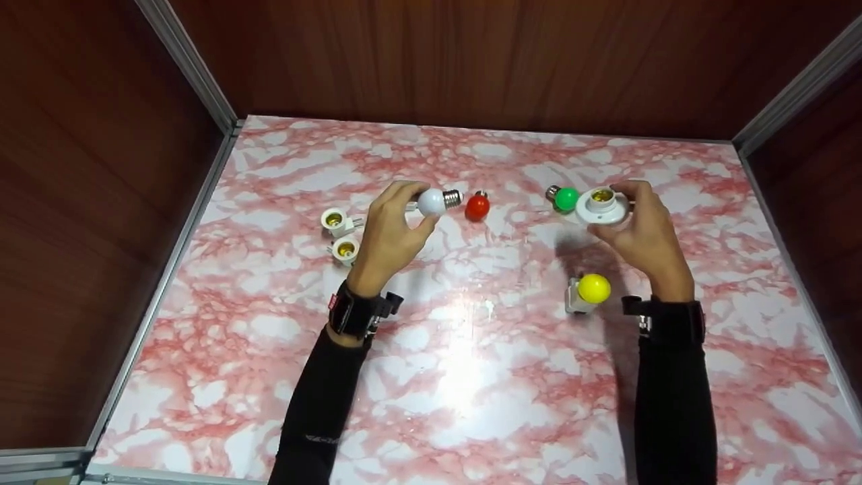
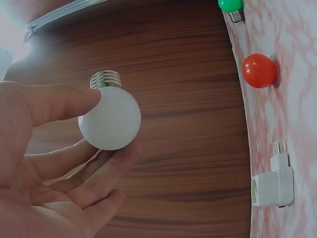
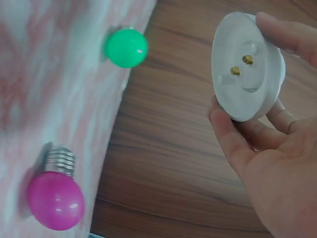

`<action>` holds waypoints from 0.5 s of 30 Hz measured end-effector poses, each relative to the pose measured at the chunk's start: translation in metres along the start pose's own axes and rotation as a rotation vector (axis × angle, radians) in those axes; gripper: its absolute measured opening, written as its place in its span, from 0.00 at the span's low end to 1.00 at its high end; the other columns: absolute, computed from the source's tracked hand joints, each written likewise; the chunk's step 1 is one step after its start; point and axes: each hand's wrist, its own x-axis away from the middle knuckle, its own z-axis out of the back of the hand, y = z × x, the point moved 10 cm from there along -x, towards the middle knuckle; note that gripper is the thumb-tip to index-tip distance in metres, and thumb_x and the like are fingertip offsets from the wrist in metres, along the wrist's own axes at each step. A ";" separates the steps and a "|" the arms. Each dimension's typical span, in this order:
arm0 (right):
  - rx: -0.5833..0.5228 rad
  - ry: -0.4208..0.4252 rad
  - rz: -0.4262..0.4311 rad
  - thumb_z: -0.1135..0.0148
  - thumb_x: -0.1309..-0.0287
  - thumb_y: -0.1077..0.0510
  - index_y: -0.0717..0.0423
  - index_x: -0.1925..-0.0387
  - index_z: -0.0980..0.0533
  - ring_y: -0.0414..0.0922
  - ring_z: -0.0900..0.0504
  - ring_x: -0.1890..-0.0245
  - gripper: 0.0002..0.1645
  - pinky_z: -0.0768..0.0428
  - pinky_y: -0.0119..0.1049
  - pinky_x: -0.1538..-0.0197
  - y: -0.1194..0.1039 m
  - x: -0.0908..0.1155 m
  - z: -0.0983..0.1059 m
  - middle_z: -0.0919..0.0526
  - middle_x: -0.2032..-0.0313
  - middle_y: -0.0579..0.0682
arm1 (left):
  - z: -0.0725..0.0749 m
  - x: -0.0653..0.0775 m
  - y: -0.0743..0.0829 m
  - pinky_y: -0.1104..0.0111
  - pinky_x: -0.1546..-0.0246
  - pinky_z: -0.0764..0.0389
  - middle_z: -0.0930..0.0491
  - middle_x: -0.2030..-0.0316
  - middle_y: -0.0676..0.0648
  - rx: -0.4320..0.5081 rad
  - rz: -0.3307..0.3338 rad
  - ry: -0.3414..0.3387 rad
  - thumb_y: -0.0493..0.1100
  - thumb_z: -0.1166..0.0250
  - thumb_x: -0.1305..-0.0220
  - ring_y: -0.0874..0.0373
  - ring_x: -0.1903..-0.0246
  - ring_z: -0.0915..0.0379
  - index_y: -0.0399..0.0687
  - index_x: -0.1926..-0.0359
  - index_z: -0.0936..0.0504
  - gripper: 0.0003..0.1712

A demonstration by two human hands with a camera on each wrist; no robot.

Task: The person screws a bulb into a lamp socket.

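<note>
Pinching left hand (image 1: 390, 232): thumb and fingers clamped on the white bulb (image 1: 429, 202), up off the table (image 1: 498, 350), screw end toward the other hand.
Right hand (image 1: 650, 236): thumb and fingers clamped on the rim of the round socket (image 1: 594, 215), also raised.
Red bulb (image 1: 477, 207): on the table, between the hands.
Green bulb (image 1: 567, 199): just beside the round socket from here.
Yellow bulb (image 1: 594, 288): nearer the person.
Pink bulb (image 3: 56, 201): lying on the table.

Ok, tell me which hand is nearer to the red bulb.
Left. In the head view, the left hand is just left of the red bulb, holding a white bulb; the right hand is farther off, right of the green bulb.
</note>
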 end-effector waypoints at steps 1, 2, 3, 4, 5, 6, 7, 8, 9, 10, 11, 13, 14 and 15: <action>-0.001 0.014 0.017 0.22 0.47 0.67 0.68 0.32 0.34 0.62 0.25 0.35 0.43 0.30 0.54 0.29 -0.004 0.001 0.002 0.24 0.34 0.67 | 0.001 0.000 0.001 0.58 0.37 0.15 0.14 0.46 0.40 0.005 -0.004 0.003 0.39 0.24 0.35 0.48 0.44 0.16 0.39 0.43 0.14 0.21; -0.002 0.026 0.034 0.22 0.47 0.67 0.67 0.32 0.33 0.61 0.25 0.35 0.43 0.30 0.49 0.29 -0.008 0.003 0.004 0.23 0.34 0.67 | 0.001 0.000 0.002 0.58 0.37 0.15 0.14 0.46 0.40 0.009 -0.008 0.006 0.40 0.24 0.35 0.48 0.44 0.16 0.39 0.43 0.14 0.21; -0.004 0.038 0.050 0.22 0.46 0.67 0.67 0.33 0.33 0.60 0.24 0.36 0.42 0.30 0.44 0.30 -0.011 0.004 0.006 0.23 0.35 0.66 | 0.002 0.000 0.004 0.59 0.37 0.15 0.14 0.46 0.40 0.012 -0.012 0.009 0.40 0.24 0.35 0.48 0.44 0.16 0.39 0.43 0.14 0.21; -0.005 0.048 0.063 0.22 0.46 0.67 0.66 0.33 0.32 0.58 0.24 0.36 0.42 0.31 0.38 0.31 -0.015 0.006 0.008 0.22 0.35 0.65 | 0.002 0.000 0.005 0.59 0.37 0.15 0.14 0.46 0.40 0.015 -0.016 0.012 0.40 0.24 0.35 0.48 0.44 0.16 0.39 0.44 0.14 0.21; -0.008 0.059 0.075 0.22 0.46 0.67 0.66 0.33 0.32 0.55 0.24 0.37 0.42 0.32 0.33 0.33 -0.018 0.008 0.010 0.22 0.35 0.63 | 0.003 0.000 0.006 0.60 0.37 0.15 0.14 0.46 0.40 0.014 -0.019 0.014 0.40 0.24 0.35 0.48 0.44 0.15 0.39 0.43 0.14 0.21; -0.013 0.072 0.092 0.21 0.46 0.66 0.65 0.33 0.31 0.50 0.24 0.38 0.41 0.33 0.28 0.36 -0.021 0.009 0.012 0.21 0.36 0.62 | 0.004 0.000 0.007 0.62 0.37 0.15 0.14 0.46 0.41 0.016 -0.020 0.013 0.40 0.24 0.35 0.48 0.44 0.16 0.39 0.43 0.14 0.21; -0.015 0.084 0.106 0.21 0.47 0.66 0.65 0.33 0.30 0.45 0.24 0.39 0.41 0.34 0.25 0.38 -0.023 0.011 0.013 0.21 0.36 0.61 | 0.004 0.001 0.007 0.62 0.37 0.15 0.14 0.45 0.41 0.019 -0.021 0.013 0.40 0.24 0.35 0.49 0.44 0.16 0.39 0.43 0.14 0.21; -0.019 0.095 0.115 0.21 0.47 0.66 0.64 0.34 0.30 0.41 0.25 0.41 0.41 0.35 0.22 0.40 -0.026 0.012 0.015 0.21 0.37 0.60 | 0.004 0.001 0.008 0.63 0.38 0.15 0.14 0.45 0.41 0.020 -0.023 0.013 0.40 0.24 0.35 0.49 0.44 0.16 0.39 0.42 0.15 0.22; -0.025 0.105 0.126 0.21 0.47 0.66 0.64 0.34 0.29 0.37 0.26 0.42 0.40 0.35 0.21 0.41 -0.027 0.013 0.016 0.21 0.37 0.59 | 0.004 0.001 0.008 0.63 0.38 0.16 0.14 0.45 0.41 0.021 -0.022 0.013 0.40 0.24 0.35 0.49 0.44 0.16 0.39 0.42 0.15 0.22; -0.027 0.113 0.136 0.20 0.47 0.66 0.63 0.34 0.29 0.33 0.28 0.43 0.40 0.35 0.20 0.41 -0.029 0.014 0.016 0.21 0.38 0.58 | 0.005 0.001 0.009 0.64 0.38 0.16 0.14 0.45 0.41 0.023 -0.023 0.013 0.40 0.24 0.36 0.49 0.44 0.16 0.39 0.42 0.15 0.22; -0.028 0.121 0.150 0.20 0.47 0.66 0.62 0.34 0.28 0.30 0.29 0.45 0.40 0.35 0.21 0.42 -0.031 0.015 0.016 0.21 0.38 0.57 | 0.005 0.001 0.009 0.64 0.38 0.16 0.15 0.45 0.40 0.024 -0.023 0.011 0.40 0.24 0.36 0.49 0.44 0.16 0.39 0.42 0.15 0.23; -0.034 0.134 0.163 0.20 0.47 0.65 0.59 0.35 0.26 0.29 0.30 0.46 0.38 0.34 0.21 0.42 -0.032 0.016 0.016 0.22 0.39 0.54 | 0.005 0.002 0.011 0.63 0.38 0.15 0.14 0.44 0.40 0.026 -0.025 0.012 0.40 0.24 0.36 0.49 0.44 0.16 0.38 0.41 0.15 0.23; -0.040 0.141 0.167 0.20 0.47 0.65 0.58 0.35 0.25 0.29 0.29 0.46 0.38 0.33 0.21 0.42 -0.033 0.017 0.015 0.22 0.40 0.52 | 0.005 0.002 0.012 0.63 0.38 0.15 0.14 0.44 0.40 0.027 -0.027 0.013 0.39 0.24 0.36 0.49 0.44 0.16 0.38 0.41 0.15 0.23; -0.051 0.149 0.174 0.20 0.47 0.65 0.57 0.36 0.24 0.29 0.29 0.46 0.37 0.32 0.20 0.42 -0.034 0.017 0.015 0.23 0.41 0.49 | 0.006 0.002 0.012 0.62 0.38 0.15 0.14 0.44 0.40 0.027 -0.030 0.014 0.39 0.23 0.36 0.48 0.44 0.16 0.38 0.41 0.15 0.23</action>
